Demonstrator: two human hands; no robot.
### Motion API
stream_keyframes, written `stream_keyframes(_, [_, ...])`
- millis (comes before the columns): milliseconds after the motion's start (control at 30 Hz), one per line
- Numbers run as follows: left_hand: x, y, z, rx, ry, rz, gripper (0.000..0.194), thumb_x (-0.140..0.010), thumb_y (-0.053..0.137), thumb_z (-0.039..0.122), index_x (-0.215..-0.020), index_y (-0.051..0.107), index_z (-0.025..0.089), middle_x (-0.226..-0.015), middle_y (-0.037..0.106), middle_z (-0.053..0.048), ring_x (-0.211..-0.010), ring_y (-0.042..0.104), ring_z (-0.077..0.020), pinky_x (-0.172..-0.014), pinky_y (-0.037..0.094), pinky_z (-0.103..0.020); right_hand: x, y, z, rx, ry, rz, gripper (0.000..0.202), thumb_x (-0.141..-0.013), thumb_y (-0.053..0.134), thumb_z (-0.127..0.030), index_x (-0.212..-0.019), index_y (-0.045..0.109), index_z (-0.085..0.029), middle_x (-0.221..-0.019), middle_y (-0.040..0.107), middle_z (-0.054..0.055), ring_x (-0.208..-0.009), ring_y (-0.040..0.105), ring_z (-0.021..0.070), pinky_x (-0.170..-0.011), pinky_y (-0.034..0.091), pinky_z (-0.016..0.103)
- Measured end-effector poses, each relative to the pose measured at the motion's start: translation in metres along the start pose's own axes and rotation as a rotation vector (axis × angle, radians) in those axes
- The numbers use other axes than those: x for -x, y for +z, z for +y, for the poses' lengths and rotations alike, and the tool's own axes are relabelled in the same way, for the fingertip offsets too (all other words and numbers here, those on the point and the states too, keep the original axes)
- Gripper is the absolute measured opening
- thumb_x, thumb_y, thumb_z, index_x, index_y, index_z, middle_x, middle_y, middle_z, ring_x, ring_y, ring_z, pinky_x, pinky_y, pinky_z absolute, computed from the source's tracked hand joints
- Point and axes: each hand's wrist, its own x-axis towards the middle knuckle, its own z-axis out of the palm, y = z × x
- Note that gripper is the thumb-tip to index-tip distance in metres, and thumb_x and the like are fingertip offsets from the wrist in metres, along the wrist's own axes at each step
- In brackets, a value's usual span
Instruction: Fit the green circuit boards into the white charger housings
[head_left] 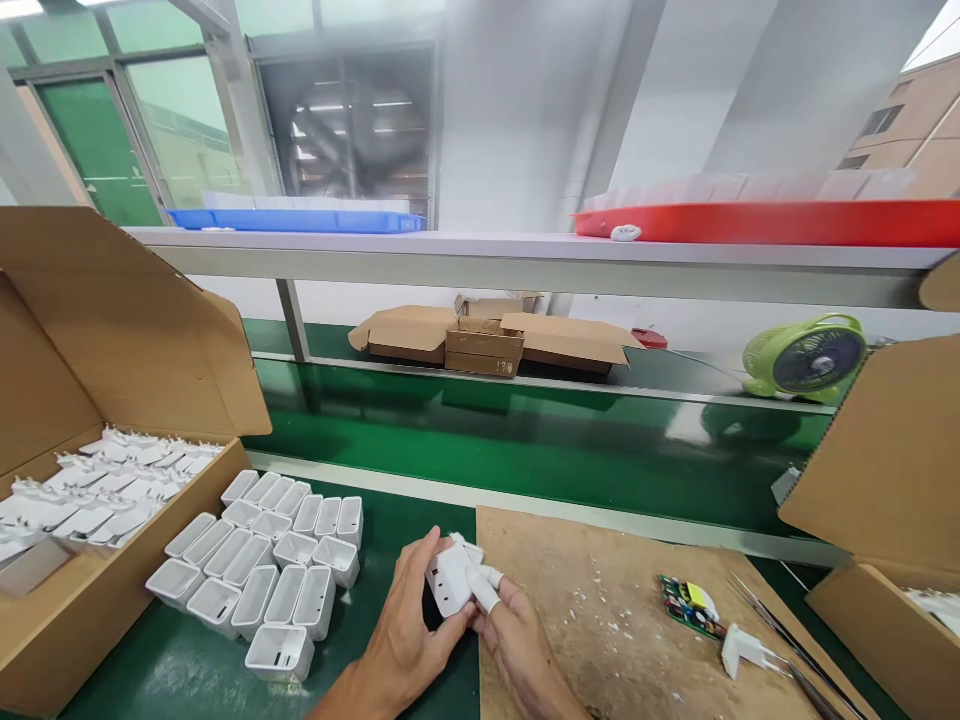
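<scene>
My left hand [405, 620] is closed round the edges of a white plastic charger housing [448, 580] with small dark slots in its face. My right hand [523, 645] pinches a white plastic piece with rounded, tube-like arms [484, 588], which lies against the housing. Whether the two pieces are joined I cannot tell. Both hands meet over the left edge of a worn brown board [585, 660]. To the left, several open white plastic cases [279, 650] stand in rows on the green table [142, 665].
A green circuit board [688, 606], a white angled part [742, 650] and metal tweezers [795, 640] lie on the board's right. Cardboard boxes [90, 625] [885, 610] flank the workspace; the left one holds many white parts. Above runs a shelf [495, 258] with blue [300, 222] and red trays [772, 224]. A green fan [806, 358] stands behind.
</scene>
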Motion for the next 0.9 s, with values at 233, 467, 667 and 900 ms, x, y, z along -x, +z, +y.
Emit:
stream_keyframes(233, [0.003,0.003,-0.014,-0.014,-0.194,-0.101,0.072,-0.092,0.064,0.024,-0.159,0.038,0.02,-0.133,0.065,-0.016,-0.119,0.066,-0.0306,-0.106,0.056,-0.053,0.001,-0.006,0.004,0.679,-0.224,0.08,0.045,-0.088,0.075,-0.043,-0.127,0.064,-0.023,-0.095,0.074,0.004,-0.079,0.071,0.0211,-0.077,0.061,0.036])
stream_keyframes(467, [-0.011,0.003,-0.029,0.109,-0.42,0.024,0.072,-0.091,0.068,0.042,-0.153,0.039,0.02,-0.14,0.064,-0.014,-0.118,0.07,-0.0283,-0.101,0.06,-0.046,0.017,-0.015,-0.005,1.531,-0.582,-0.137,0.016,-0.101,0.059,-0.026,-0.093,0.071,-0.021,-0.1,0.075,0.01,-0.092,0.074,0.0282,-0.084,0.06,0.04])
stream_keyframes(667, [-0.041,0.032,-0.034,0.181,-0.355,-0.095,0.077,-0.09,0.065,0.033,-0.158,0.033,0.015,-0.152,0.06,-0.021,-0.135,0.064,-0.0318,-0.112,0.055,-0.049,0.016,-0.016,0.0,1.669,-0.386,-0.21,0.024,-0.082,0.064,-0.011,-0.101,0.077,-0.019,-0.116,0.077,0.013,-0.11,0.074,0.032,-0.101,0.059,0.041])
stream_keyframes(900, [-0.045,0.057,-0.034,0.182,-0.349,-0.125,0.077,-0.091,0.062,0.035,-0.158,0.032,0.014,-0.16,0.052,-0.025,-0.146,0.057,-0.035,-0.121,0.048,-0.055,0.013,-0.017,-0.002,1.666,-0.338,-0.226,0.037,-0.071,0.065,-0.009,-0.104,0.079,-0.018,-0.121,0.077,0.014,-0.115,0.073,0.0329,-0.105,0.057,0.041])
